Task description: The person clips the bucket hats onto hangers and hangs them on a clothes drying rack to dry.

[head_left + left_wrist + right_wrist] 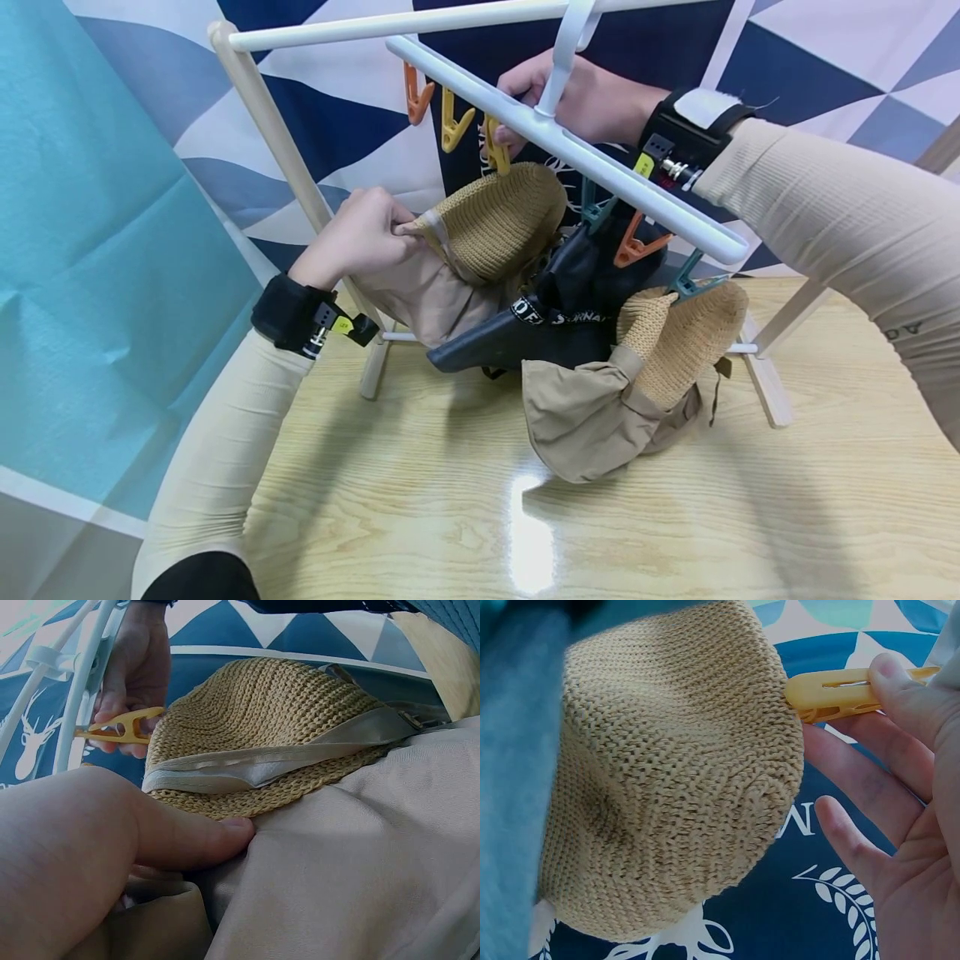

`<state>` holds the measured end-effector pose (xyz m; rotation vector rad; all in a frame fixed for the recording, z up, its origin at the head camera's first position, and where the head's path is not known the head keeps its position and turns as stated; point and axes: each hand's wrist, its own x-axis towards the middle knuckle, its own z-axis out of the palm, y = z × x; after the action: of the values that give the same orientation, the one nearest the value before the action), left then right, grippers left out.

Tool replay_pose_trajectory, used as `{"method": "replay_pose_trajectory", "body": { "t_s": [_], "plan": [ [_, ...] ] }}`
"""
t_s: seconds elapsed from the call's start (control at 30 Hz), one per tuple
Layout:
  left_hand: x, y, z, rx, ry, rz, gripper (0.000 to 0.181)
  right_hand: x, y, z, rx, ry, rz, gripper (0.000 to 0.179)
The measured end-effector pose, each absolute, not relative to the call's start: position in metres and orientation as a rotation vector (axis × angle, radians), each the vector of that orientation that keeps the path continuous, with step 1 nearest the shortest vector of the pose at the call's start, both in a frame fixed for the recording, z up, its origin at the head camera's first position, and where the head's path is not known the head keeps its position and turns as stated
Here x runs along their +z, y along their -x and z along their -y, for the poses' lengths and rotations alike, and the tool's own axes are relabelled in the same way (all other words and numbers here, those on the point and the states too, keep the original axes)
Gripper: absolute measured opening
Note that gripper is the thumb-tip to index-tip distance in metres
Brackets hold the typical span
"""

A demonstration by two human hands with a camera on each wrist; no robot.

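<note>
A woven straw hat (502, 221) with beige cloth attached hangs below the white clip hanger (622, 179). My left hand (367, 229) pinches the hat's edge on its left side; in the left wrist view the thumb lies along the straw rim beside the beige cloth (375, 847). My right hand (592, 100) reaches behind the hanger bar and pinches a yellow clip (836, 694) between thumb and fingers. The clip's tip meets the edge of the straw. Some fingers of the right hand are spread in the right wrist view.
The hanger hooks on a white rail (322, 35) with wooden posts. An orange clip (417, 96) and another yellow clip (453, 121) hang on the left. A dark item with a lettered band (577, 283) and a second straw hat (693, 342) under a teal clip (693, 279) hang right.
</note>
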<state>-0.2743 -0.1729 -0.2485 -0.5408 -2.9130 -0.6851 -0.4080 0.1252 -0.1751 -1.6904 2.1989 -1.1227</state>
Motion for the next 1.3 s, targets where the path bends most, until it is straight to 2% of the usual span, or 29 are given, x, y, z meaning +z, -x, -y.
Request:
{"method": "replay_pose_trajectory", "body": {
  "t_s": [0.57, 0.8, 1.1, 1.3],
  "plan": [
    [-0.242, 0.271, 0.175, -0.724, 0.564, 2.919, 0.055, -0.177, 0.406, -0.126, -1.071, 1.725, -2.276, 0.01],
    [-0.239, 0.269, 0.175, -0.716, 0.591, 2.929, 0.054, -0.177, 0.406, -0.125, -1.043, 1.78, -2.307, 0.01],
    [-0.239, 0.264, 0.17, -0.656, 0.664, 2.879, 0.045, -0.176, 0.407, -0.125, -1.056, 1.767, -2.287, 0.009],
    [-0.238, 0.262, 0.169, -0.652, 0.698, 2.845, 0.05, -0.176, 0.407, -0.125, -1.049, 1.764, -2.301, 0.01]
  ]
}}
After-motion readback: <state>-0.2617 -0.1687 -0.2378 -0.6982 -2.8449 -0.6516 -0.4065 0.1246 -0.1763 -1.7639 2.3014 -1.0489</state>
